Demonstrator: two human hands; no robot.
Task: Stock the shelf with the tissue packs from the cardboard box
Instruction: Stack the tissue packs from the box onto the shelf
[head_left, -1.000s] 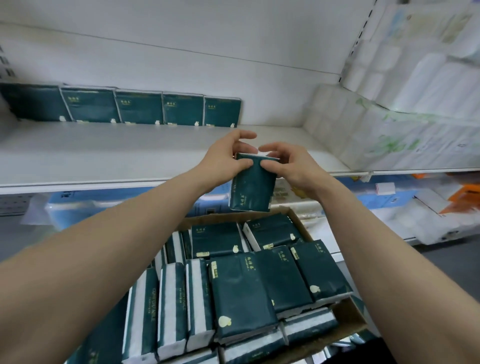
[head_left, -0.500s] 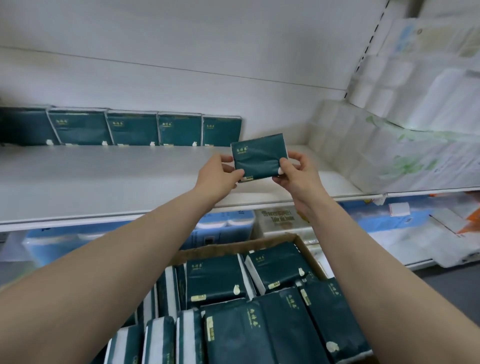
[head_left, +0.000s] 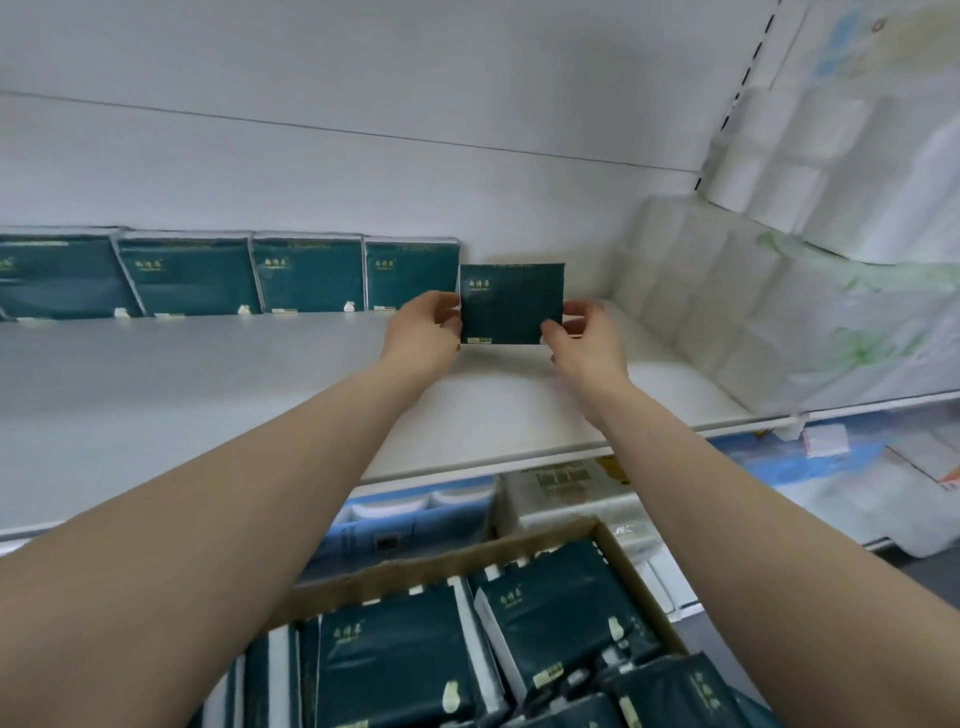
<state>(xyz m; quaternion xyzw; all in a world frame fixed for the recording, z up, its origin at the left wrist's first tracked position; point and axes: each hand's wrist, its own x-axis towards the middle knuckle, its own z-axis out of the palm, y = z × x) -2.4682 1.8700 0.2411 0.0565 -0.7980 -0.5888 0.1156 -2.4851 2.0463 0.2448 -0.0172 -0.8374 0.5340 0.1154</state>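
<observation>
Upright between both hands, the tissue pack (head_left: 511, 304) showed a flat, dark teal face with small gold lettering near its top left corner and a pale label at its lower edge. The left hand (head_left: 423, 330) pinched its left edge and the right hand (head_left: 587, 338) pinched its lower right corner, thumbs in front. It stood over the white shelf (head_left: 208, 374), just right of the row of matching packs (head_left: 311, 275) that leaned against the back wall; whether its bottom edge touched the shelf was hard to tell. Below, the cardboard box (head_left: 441, 564) held more teal packs (head_left: 395, 660) with white sides. Pale wrapped paper rolls (head_left: 701, 291) filled the shelf's right end.
</observation>
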